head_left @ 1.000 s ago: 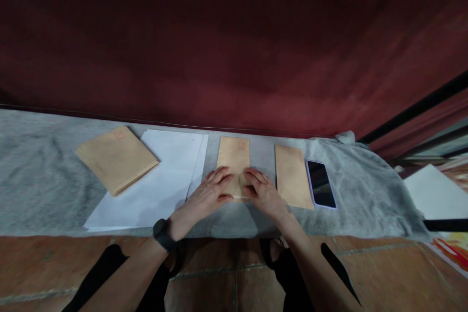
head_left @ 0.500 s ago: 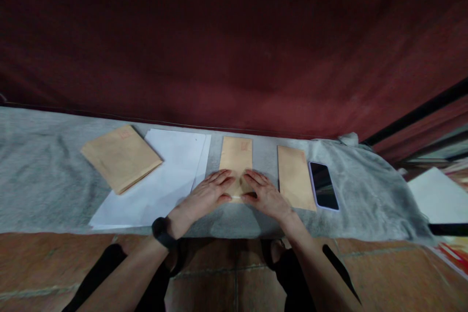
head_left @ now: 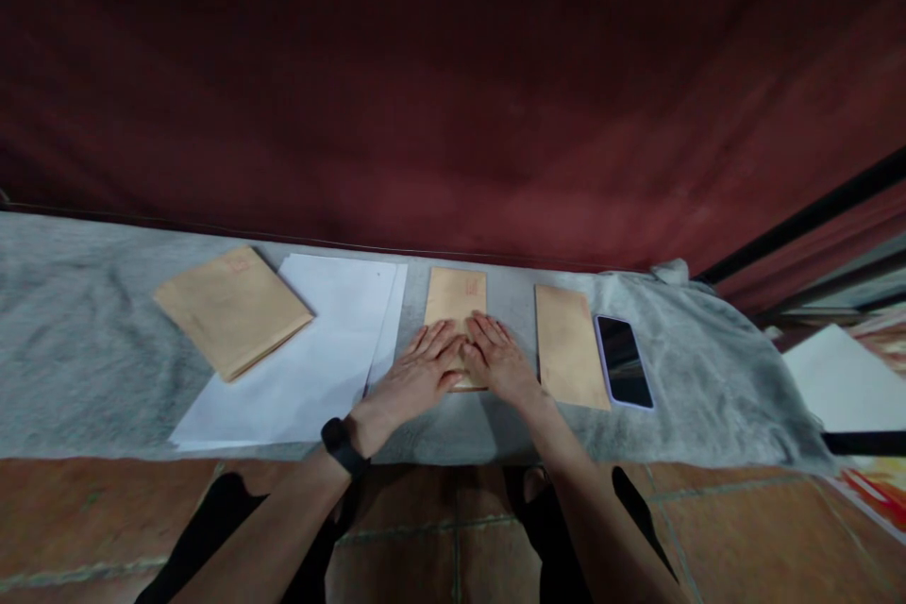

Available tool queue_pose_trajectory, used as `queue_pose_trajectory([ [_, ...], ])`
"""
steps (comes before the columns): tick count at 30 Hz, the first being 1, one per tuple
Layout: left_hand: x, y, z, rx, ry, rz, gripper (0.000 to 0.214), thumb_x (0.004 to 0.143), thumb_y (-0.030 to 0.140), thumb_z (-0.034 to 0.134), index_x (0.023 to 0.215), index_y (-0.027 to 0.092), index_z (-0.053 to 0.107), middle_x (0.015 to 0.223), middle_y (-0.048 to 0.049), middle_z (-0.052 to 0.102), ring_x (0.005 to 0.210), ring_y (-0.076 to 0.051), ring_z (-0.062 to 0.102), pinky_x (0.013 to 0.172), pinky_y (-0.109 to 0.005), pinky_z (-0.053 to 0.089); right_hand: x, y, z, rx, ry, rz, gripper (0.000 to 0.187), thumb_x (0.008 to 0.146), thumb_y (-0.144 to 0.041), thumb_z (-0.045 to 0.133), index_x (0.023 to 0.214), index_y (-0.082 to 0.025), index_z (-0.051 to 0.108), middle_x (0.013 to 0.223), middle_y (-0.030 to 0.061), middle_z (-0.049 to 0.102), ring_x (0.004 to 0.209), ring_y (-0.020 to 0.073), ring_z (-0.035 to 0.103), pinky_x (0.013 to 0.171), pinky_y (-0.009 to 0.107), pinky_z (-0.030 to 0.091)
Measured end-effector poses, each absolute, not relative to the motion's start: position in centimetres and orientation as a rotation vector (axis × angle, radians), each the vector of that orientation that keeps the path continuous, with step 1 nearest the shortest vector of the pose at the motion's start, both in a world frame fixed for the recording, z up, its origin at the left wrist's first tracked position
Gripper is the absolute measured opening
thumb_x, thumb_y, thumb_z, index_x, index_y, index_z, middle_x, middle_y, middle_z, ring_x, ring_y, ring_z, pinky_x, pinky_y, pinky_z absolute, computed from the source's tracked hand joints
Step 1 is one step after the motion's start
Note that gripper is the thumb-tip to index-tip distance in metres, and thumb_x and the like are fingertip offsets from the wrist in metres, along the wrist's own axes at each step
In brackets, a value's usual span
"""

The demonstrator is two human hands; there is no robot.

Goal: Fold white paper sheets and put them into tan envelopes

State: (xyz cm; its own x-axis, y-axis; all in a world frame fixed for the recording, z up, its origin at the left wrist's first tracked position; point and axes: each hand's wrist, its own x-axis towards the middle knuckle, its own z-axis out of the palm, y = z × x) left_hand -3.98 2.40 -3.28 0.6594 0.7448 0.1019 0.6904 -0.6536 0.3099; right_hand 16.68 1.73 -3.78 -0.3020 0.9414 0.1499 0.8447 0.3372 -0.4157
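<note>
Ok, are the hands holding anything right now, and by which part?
Nothing is gripped. The left hand and right hand lie flat, palms down, on the near half of the middle envelope on the grey cloth.

Dim, warm light; the upper frame is nearly black. Wide-angle bending curves the edges, the corners are soft, and a faint glare sits on the phone (head_left: 623, 361).

Legible text: none. Item one: a faint red printed mark (head_left: 472, 286), too blurred to read, at the far right corner of the narrow brown envelope (head_left: 453, 297) just right of the white paper sheets (head_left: 318, 359). Item two: a similar red smudge (head_left: 237, 262), equally unreadable, at the far end of the stack of brown envelopes (head_left: 230, 311) overlapping the left edge of those sheets.
</note>
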Motion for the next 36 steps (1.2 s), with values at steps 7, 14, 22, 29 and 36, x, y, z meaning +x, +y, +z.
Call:
queue_pose_trajectory([
  [7, -3.2, 1.0, -3.9, 2.666, 1.142, 0.241, 0.06, 0.103, 0.044, 0.034, 0.157, 0.016, 0.028, 0.165, -0.0139, 0.022, 0.154, -0.025, 0.014, 0.125, -0.047, 0.012, 16.2, 3.9, -4.7, -1.695, -2.215, 0.294, 0.056, 0.105, -0.041, 0.032, 0.155, -0.015, 0.034, 0.161, 0.0104, 0.031, 0.15, 0.0231, 0.028, 0.124, 0.046, 0.021],
  [14, -3.7, 0.0, -2.9, 2.696, 1.034, 0.199, 0.06, 0.101, 0.043, 0.043, 0.155, 0.021, 0.032, 0.165, -0.0105, 0.024, 0.153, -0.023, 0.017, 0.125, -0.042, 0.014, 16.0, 5.1, -4.9, -1.699, -2.247, 0.257, 0.059, 0.105, -0.043, 0.028, 0.157, -0.016, 0.027, 0.163, 0.0103, 0.026, 0.151, 0.0232, 0.024, 0.125, 0.048, 0.017],
  [22, -4.3, -0.2, -2.5, 2.609, 0.94, 0.239, 0.065, 0.094, 0.048, 0.054, 0.15, 0.02, 0.039, 0.162, -0.0132, 0.032, 0.151, -0.026, 0.025, 0.123, -0.044, 0.02, 15.5, 4.1, -4.4, -1.568, -2.421, 0.425, 0.057, 0.106, -0.048, 0.023, 0.158, -0.025, 0.024, 0.165, 0.0039, 0.022, 0.153, 0.019, 0.019, 0.125, 0.047, 0.015],
  [29, -4.5, 0.4, -1.9, 2.544, 0.914, 0.184, 0.072, 0.086, 0.047, 0.064, 0.149, 0.021, 0.04, 0.163, -0.0123, 0.03, 0.151, -0.028, 0.025, 0.122, -0.043, 0.022, 16.3, 5.5, -4.9, -1.534, -2.436, 0.417, 0.056, 0.106, -0.045, 0.022, 0.158, -0.026, 0.023, 0.166, 0.0031, 0.019, 0.153, 0.0189, 0.018, 0.126, 0.047, 0.014],
  [36, -4.6, 0.2, -2.0, 2.506, 0.907, 0.207, 0.072, 0.087, 0.045, 0.064, 0.15, 0.021, 0.039, 0.164, -0.0102, 0.029, 0.153, -0.027, 0.02, 0.124, -0.043, 0.018, 16.0, 11.6, -4.8, -1.605, -2.366, 0.237, 0.057, 0.105, -0.04, 0.027, 0.157, -0.019, 0.027, 0.164, 0.0078, 0.025, 0.152, 0.0218, 0.021, 0.125, 0.047, 0.015],
])
